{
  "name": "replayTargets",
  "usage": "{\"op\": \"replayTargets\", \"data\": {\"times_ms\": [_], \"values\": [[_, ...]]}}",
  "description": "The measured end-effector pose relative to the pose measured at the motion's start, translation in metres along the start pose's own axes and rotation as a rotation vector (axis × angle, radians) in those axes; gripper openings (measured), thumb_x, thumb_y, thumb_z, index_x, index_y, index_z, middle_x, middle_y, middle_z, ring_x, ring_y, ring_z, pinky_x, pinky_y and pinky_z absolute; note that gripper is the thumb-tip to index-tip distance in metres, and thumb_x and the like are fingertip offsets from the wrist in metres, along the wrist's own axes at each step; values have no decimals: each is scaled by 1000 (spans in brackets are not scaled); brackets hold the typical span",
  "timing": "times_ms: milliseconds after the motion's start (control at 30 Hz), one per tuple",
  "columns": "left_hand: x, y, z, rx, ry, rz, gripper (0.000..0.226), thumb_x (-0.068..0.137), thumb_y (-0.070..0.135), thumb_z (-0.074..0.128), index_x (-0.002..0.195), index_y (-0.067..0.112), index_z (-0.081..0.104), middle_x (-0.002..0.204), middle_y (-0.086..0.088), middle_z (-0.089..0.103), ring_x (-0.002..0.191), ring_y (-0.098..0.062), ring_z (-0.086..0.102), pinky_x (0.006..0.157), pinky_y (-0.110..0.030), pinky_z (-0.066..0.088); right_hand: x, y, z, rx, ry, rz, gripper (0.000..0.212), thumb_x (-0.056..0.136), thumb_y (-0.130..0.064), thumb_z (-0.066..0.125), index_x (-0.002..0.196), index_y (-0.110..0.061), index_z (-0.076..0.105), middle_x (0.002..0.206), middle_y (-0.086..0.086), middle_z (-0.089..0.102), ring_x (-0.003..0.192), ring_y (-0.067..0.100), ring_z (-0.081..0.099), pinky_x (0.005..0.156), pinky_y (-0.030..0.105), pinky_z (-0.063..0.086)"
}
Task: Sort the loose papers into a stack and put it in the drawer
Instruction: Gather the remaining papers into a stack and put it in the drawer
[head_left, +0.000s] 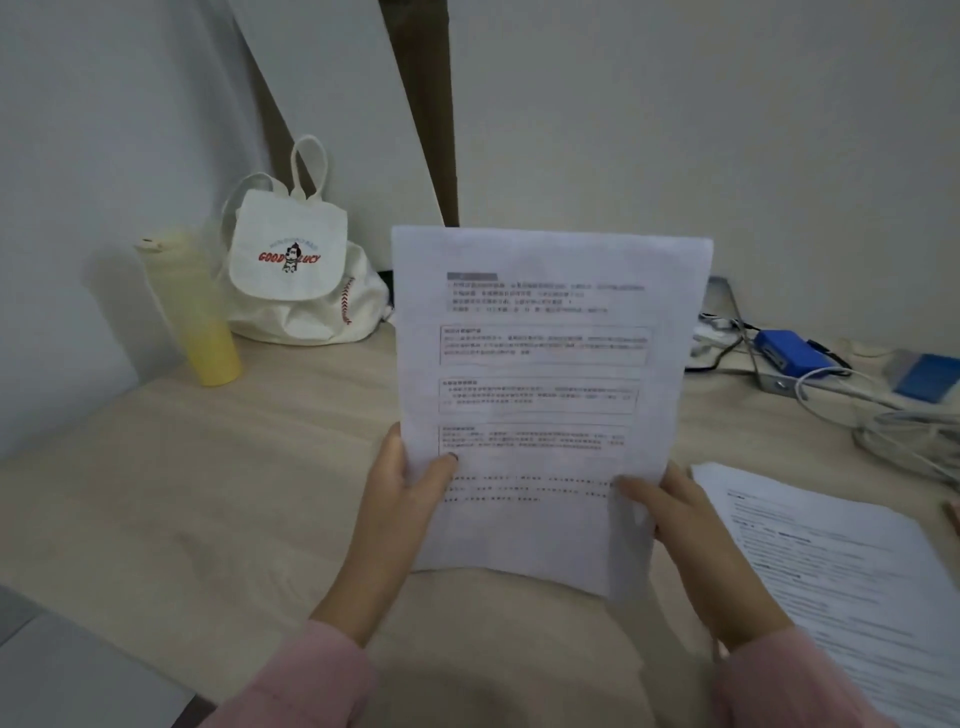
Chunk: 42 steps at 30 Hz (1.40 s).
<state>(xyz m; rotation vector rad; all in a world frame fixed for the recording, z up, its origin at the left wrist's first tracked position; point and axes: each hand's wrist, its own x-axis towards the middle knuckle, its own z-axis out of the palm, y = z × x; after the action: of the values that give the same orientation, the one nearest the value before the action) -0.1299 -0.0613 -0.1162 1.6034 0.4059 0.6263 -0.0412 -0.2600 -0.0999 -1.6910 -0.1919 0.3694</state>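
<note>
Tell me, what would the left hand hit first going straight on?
Probably the wall behind the desk: from the left hand the way looks free, the bag lying left of it, though the paper hides part.

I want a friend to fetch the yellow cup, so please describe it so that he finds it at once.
Look at the wooden desk and go to its far left corner, by the wall. A white bag printed GOOD LUCK sits there, and the cup stands just left of it. It is the only tall yellow thing, paler toward the top.
</note>
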Motion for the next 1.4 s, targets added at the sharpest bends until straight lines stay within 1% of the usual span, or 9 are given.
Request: {"op": "replayTargets", "data": {"times_ms": [167,400,567,733,900,1033,1100,1167,1400], "values": [[-10,3,45,-7,-94,-123,23,88,12,55,109,21,54,108,4,68,96,-14,66,83,-37,54,-14,6,-48,-23,129,27,21,88,-2,51,105,-7,61,103,13,68,91,26,63,76,38,47],[-37,-2,112,-3,-420,-248,27,93,19,50,118,28,51,113,10,66,102,-12,65,91,-42,52,-49,25,-114,37,298,107,22,89,5,42,87,-9,60,85,10,65,60,16,65,47,20,48],[-55,-12,156,38,-611,-285,33,90,25,49,122,32,54,116,15,65,105,-7,63,95,-41,51,-68,50,-152,-3,472,144,23,83,-1,47,86,-14,65,87,20,69,74,33,63,67,35,47],[-67,-21,186,116,-661,-242,24,90,17,49,85,39,57,106,13,52,101,-6,57,89,-29,51,-81,61,-172,-79,584,159,25,83,1,45,90,-13,64,87,13,70,77,32,64,63,35,47],[-77,-27,199,92,-757,-283,35,90,9,49,92,43,54,110,17,58,109,-7,59,94,-32,51,-86,79,-182,-195,630,208,30,77,1,46,79,-22,67,83,6,71,76,26,66,70,43,55],[-74,-28,196,53,-728,-334,38,89,9,50,96,47,53,101,27,65,100,7,61,90,-23,51,-80,89,-185,-142,640,239,44,76,-12,56,117,-27,57,121,5,60,102,20,58,92,41,48],[-69,-35,193,64,-681,-361,39,78,27,57,116,36,53,122,15,61,115,-6,57,100,-36,47,-81,71,-175,-1,585,236,33,86,3,48,107,-21,55,100,4,64,76,10,60,66,23,51],[-61,-52,186,76,-655,-374,73,67,44,58,136,31,40,137,8,51,124,-14,52,105,-45,41,-79,62,-168,87,490,248,32,89,10,40,98,-17,53,82,-3,60,59,1,56,44,10,44],[-37,-44,133,145,-420,-380,60,90,22,52,146,23,29,143,12,38,131,-14,41,111,-38,34,-45,66,-129,462,311,340,37,84,0,51,116,17,45,66,6,47,56,17,45,44,20,42]]}}
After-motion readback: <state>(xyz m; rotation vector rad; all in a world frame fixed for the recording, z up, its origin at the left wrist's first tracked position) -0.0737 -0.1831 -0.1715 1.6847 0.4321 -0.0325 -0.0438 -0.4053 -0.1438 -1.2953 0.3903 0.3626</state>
